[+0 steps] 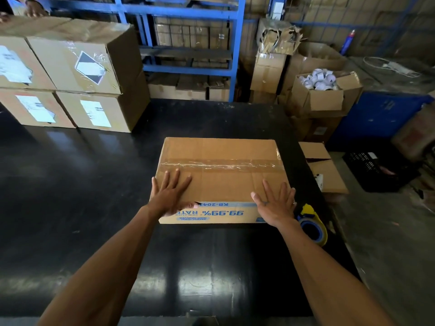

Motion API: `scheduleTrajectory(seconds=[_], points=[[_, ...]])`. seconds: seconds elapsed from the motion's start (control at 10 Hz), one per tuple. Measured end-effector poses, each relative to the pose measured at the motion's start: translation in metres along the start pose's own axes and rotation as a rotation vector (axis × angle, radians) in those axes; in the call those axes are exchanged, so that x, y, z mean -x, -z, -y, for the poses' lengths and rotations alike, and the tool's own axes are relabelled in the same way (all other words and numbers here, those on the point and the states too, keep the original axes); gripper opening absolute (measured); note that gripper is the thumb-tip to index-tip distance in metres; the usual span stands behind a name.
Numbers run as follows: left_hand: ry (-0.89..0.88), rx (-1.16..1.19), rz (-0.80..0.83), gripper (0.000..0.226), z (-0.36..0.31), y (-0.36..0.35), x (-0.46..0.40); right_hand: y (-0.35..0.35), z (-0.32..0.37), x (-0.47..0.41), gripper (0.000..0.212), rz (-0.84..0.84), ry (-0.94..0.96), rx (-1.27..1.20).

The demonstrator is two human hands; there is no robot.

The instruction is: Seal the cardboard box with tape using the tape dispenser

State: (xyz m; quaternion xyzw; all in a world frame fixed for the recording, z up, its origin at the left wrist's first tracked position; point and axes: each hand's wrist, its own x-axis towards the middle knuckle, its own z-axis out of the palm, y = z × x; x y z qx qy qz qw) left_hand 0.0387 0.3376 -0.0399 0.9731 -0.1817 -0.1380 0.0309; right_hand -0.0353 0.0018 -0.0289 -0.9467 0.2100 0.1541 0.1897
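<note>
Fingers spread, flat on the box [219,175] top: left hand [170,193] and right hand [275,203] near its front corners, likely steadying it. Tape [220,164] already across the seam. Dispenser [312,223] beside the right wrist, on the black table [70,184].

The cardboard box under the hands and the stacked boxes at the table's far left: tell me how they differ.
The cardboard box lies alone and low on the black table; the stacked boxes sit two high. Its top shows only clear tape; theirs carry white labels. Both hands, left hand and right hand, rest on it; none touch the stack. All are brown and taped.
</note>
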Motion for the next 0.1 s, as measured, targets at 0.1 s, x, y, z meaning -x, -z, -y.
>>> scheduleTrajectory(seconds=[0.1], points=[[0.055, 0.020, -0.106, 0.101, -0.0075, -0.0146, 0.0046, 0.0009, 0.0005, -0.0052, 0.077, -0.014, 0.014, -0.020]])
